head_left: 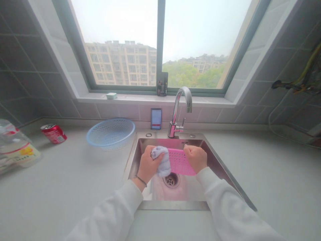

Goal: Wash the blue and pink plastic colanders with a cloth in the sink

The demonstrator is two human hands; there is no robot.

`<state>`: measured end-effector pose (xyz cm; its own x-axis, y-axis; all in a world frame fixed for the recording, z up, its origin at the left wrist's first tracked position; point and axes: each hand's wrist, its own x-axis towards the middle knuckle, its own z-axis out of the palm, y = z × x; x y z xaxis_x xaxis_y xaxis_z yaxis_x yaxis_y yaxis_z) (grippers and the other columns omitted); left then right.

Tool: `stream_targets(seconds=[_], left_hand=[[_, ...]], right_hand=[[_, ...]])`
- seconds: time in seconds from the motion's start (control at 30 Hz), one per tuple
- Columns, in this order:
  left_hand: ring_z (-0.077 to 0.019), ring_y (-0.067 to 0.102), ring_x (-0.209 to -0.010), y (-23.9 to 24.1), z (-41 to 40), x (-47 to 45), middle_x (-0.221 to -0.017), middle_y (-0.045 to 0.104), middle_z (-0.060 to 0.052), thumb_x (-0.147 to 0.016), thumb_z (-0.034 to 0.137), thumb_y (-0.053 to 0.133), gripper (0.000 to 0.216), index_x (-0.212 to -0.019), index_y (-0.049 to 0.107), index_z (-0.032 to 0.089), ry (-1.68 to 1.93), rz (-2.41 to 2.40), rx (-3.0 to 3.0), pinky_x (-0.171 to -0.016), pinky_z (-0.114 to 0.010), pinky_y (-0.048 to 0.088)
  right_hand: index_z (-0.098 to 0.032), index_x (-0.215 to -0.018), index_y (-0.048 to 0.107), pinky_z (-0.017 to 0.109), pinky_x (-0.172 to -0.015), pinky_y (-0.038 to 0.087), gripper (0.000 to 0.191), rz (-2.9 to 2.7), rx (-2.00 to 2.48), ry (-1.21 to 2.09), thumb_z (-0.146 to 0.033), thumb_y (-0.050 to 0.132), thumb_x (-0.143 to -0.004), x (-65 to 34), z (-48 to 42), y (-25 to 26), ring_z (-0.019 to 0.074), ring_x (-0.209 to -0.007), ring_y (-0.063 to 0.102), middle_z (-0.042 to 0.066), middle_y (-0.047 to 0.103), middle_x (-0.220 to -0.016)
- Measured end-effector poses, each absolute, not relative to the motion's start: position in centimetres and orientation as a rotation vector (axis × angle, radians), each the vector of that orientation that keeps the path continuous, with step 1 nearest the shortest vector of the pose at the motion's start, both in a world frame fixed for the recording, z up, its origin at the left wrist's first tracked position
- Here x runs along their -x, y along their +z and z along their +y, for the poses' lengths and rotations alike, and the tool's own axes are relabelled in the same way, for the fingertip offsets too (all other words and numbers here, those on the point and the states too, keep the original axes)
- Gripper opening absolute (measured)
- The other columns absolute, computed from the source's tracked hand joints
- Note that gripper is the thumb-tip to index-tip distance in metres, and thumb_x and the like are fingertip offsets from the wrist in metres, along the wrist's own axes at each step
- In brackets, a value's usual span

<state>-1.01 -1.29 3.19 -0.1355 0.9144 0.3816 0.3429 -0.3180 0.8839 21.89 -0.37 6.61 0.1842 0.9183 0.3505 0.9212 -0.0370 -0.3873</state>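
Above a stainless steel sink (140, 157) my two hands work together. My left hand (149, 163) is closed around a crumpled white and lilac cloth (163, 161), pressing it onto a pink perforated plastic basket (179, 162). My right hand (195, 158) grips the basket's right end and holds it tilted. The basket's underside and far parts are hidden by my hands and the cloth. Below them, a round sink drain (171, 180) shows.
A chrome faucet (179, 113) rises behind the sink. On the counter to the left are a blue mesh basket (110, 133), a red soda can (53, 133) lying down, and a plastic bag (15, 147). A phone (156, 118) leans on the tiled wall. Loose wires hang at the right wall.
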Motion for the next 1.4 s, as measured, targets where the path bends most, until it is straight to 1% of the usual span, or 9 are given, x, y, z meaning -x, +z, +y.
stream_targets(seconds=[0.2, 0.33, 0.47, 0.57, 0.7, 0.8, 0.97, 1.23, 1.4], left_hand=[[-0.0150, 0.059, -0.071, 3.6, -4.2, -1.5, -0.082, 0.067, 0.000, -0.077, 0.039, 0.073, 0.029, -0.095, 0.061, 0.020, 1.241, 1.098, -1.789, -0.067, -0.026, 0.044], [-0.0158, 0.060, -0.074, 3.6, -2.7, 0.0, -0.081, 0.066, 0.001, -0.079, 0.041, 0.069, 0.027, -0.095, 0.060, 0.021, 1.347, 1.256, -1.749, -0.070, -0.027, 0.044], [-0.0164, 0.060, -0.070, 3.4, -1.7, 0.7, -0.076, 0.065, 0.002, -0.078, 0.042, 0.069, 0.027, -0.092, 0.058, 0.021, 1.379, 1.390, -1.701, -0.067, -0.027, 0.043], [-0.0155, 0.059, -0.067, 3.3, -2.6, -0.3, -0.075, 0.065, 0.002, -0.079, 0.041, 0.069, 0.026, -0.092, 0.058, 0.021, 1.329, 1.334, -1.762, -0.065, -0.026, 0.042], [-0.0154, 0.059, -0.070, 3.5, -3.4, -1.0, -0.079, 0.067, 0.002, -0.077, 0.037, 0.072, 0.024, -0.092, 0.061, 0.022, 1.277, 1.212, -1.825, -0.067, -0.027, 0.043], [-0.0163, 0.060, -0.071, 3.6, -2.6, 0.1, -0.079, 0.067, 0.001, -0.078, 0.039, 0.071, 0.025, -0.093, 0.061, 0.022, 1.339, 1.279, -1.791, -0.068, -0.028, 0.044], [-0.0172, 0.059, -0.067, 3.6, -1.5, 1.5, -0.075, 0.065, 0.000, -0.078, 0.039, 0.070, 0.022, -0.089, 0.059, 0.023, 1.418, 1.380, -1.769, -0.065, -0.030, 0.043], [-0.0184, 0.062, -0.074, 3.6, -3.7, -0.8, -0.083, 0.068, -0.001, -0.078, 0.036, 0.071, 0.025, -0.095, 0.062, 0.021, 1.222, 1.140, -1.901, -0.070, -0.031, 0.046], [-0.0157, 0.060, -0.073, 3.7, -2.1, 1.0, -0.082, 0.066, 0.001, -0.079, 0.037, 0.070, 0.023, -0.094, 0.061, 0.022, 1.357, 1.343, -1.848, -0.069, -0.028, 0.044]], right_hand=[[-0.019, -0.058, 0.064, 0.029, -0.056, 0.017, 0.047, -1.901, 1.869, -0.054, -0.040, 0.040, -0.092, -20.3, -0.6, 6.2, 0.0146, -0.060, 0.047, 0.005, 0.064, -0.062], [-0.018, -0.056, 0.063, 0.029, -0.057, 0.018, 0.049, -1.760, 1.887, -0.090, -0.040, 0.038, -0.092, -21.9, -0.6, 6.5, 0.0143, -0.058, 0.046, 0.005, 0.060, -0.059], [-0.018, -0.057, 0.063, 0.029, -0.057, 0.018, 0.049, -1.739, 1.906, -0.103, -0.040, 0.038, -0.092, -22.3, -0.5, 6.6, 0.0144, -0.059, 0.046, 0.005, 0.061, -0.059], [-0.019, -0.058, 0.065, 0.029, -0.057, 0.017, 0.047, -1.818, 1.883, -0.122, -0.039, 0.040, -0.092, -21.4, -0.4, 6.1, 0.0140, -0.060, 0.047, 0.005, 0.063, -0.061], [-0.019, -0.058, 0.064, 0.029, -0.057, 0.017, 0.046, -1.877, 1.823, -0.150, -0.038, 0.040, -0.092, -20.9, -0.3, 5.8, 0.0138, -0.059, 0.047, 0.004, 0.062, -0.060], [-0.018, -0.055, 0.061, 0.029, -0.057, 0.017, 0.048, -1.804, 1.819, -0.148, -0.039, 0.039, -0.091, -21.8, -0.4, 6.2, 0.0137, -0.058, 0.045, 0.005, 0.061, -0.059], [-0.018, -0.052, 0.056, 0.029, -0.057, 0.019, 0.051, -1.669, 1.877, -0.090, -0.043, 0.035, -0.091, -23.4, -0.6, 6.6, 0.0139, -0.056, 0.041, 0.004, 0.055, -0.055], [-0.018, -0.055, 0.061, 0.030, -0.057, 0.017, 0.047, -1.906, 1.806, -0.097, -0.039, 0.039, -0.090, -20.6, -0.3, 5.6, 0.0145, -0.062, 0.047, 0.005, 0.062, -0.062], [-0.017, -0.054, 0.061, 0.029, -0.056, 0.018, 0.050, -1.739, 1.867, -0.031, -0.042, 0.038, -0.091, -22.2, 0.1, 5.9, 0.0136, -0.056, 0.041, 0.004, 0.056, -0.056]])
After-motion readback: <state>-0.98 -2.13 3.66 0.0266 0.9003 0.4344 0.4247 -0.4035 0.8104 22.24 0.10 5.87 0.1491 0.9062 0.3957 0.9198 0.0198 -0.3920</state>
